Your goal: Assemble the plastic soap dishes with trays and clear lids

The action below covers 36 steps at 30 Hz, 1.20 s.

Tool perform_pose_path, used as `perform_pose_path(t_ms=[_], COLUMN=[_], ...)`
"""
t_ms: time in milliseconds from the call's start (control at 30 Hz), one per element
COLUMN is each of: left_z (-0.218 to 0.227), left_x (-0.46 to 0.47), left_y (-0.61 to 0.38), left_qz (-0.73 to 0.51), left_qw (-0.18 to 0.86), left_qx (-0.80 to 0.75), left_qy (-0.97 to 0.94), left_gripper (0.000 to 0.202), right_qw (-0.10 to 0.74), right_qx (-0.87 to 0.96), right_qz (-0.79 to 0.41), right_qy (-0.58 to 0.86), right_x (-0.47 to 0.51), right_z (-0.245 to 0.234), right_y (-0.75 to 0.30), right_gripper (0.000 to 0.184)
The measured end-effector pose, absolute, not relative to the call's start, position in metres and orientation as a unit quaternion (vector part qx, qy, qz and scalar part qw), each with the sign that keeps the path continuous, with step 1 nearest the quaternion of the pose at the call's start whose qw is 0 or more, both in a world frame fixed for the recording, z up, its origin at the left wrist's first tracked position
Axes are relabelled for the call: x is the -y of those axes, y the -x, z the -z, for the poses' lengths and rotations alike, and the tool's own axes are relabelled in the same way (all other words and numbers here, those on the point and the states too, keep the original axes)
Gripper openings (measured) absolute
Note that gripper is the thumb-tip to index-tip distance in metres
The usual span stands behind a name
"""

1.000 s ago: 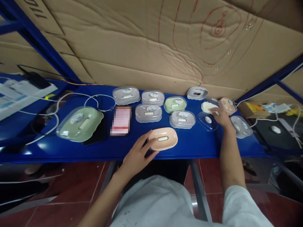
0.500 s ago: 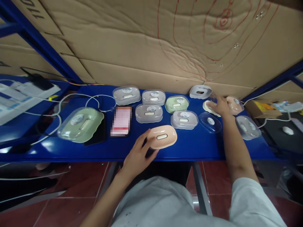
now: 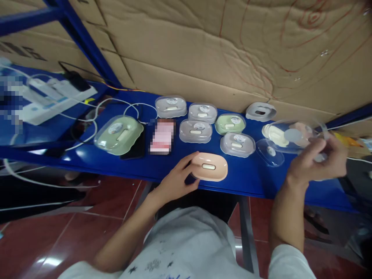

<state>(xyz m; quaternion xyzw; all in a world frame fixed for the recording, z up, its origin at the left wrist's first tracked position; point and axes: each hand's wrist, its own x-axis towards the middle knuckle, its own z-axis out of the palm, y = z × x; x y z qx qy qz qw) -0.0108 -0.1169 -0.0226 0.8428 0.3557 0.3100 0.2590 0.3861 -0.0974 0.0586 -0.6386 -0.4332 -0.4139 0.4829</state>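
Note:
My left hand [image 3: 181,176] grips the left end of a peach-coloured soap dish [image 3: 216,159], which has a cream strip in its middle, near the table's front edge. Raised at the right, my right hand [image 3: 316,161] pinches the edge of a clear plastic lid [image 3: 292,135] bearing a round sticker. Through the lid show a cream piece [image 3: 271,133] and a peach soap dish on the table. Another clear lid [image 3: 270,152] lies flat to the left of my right hand. A grey tray with a slot [image 3: 261,111] stands at the back.
Several lidded grey soap dishes [image 3: 195,131] and a lidded green one [image 3: 230,124] stand mid-table. Left of them are a phone [image 3: 162,136], another green lidded dish [image 3: 117,135], white cables and a power strip [image 3: 58,102]. A cardboard wall [image 3: 180,50] rises behind.
My right hand has lifted the clear lid from the back right and drawn it nearer. My left hand still holds the peach soap dish. The camera view has shifted.

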Motion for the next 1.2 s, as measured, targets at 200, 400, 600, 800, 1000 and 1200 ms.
perform_pose_path(t_ms=[200, 400, 600, 800, 1000, 1200], left_z=[0.028, 0.033, 0.038, 0.036, 0.035, 0.033], left_x=[0.120, 0.121, 0.119, 0.117, 0.118, 0.118], left_y=[0.013, 0.010, 0.013, 0.015, 0.017, 0.016], left_qz=[-0.313, -0.335, -0.337, -0.316, -0.296, -0.296], left_qw=[0.266, 0.286, 0.298, 0.329, 0.337, 0.336], left_qx=[-0.373, -0.381, -0.368, -0.373, -0.385, -0.382], left_qy=[-0.832, -0.813, -0.814, -0.808, -0.806, -0.808], left_gripper=[0.045, 0.087, 0.098, 0.094, 0.084, 0.088], right_qw=[0.538, 0.486, 0.320, 0.226, 0.234, 0.233], right_qx=[0.541, 0.686, 0.798, 0.866, 0.868, 0.841], right_qz=[0.271, 0.187, 0.054, -0.086, -0.080, -0.056], right_qy=[0.587, 0.508, 0.507, 0.438, 0.430, 0.485], right_x=[0.161, 0.172, 0.168, 0.170, 0.172, 0.168], right_z=[-0.046, -0.021, -0.007, -0.021, -0.024, 0.008], right_y=[-0.272, -0.220, -0.182, -0.186, -0.227, -0.259], right_gripper=[0.007, 0.021, 0.034, 0.069, 0.079, 0.077])
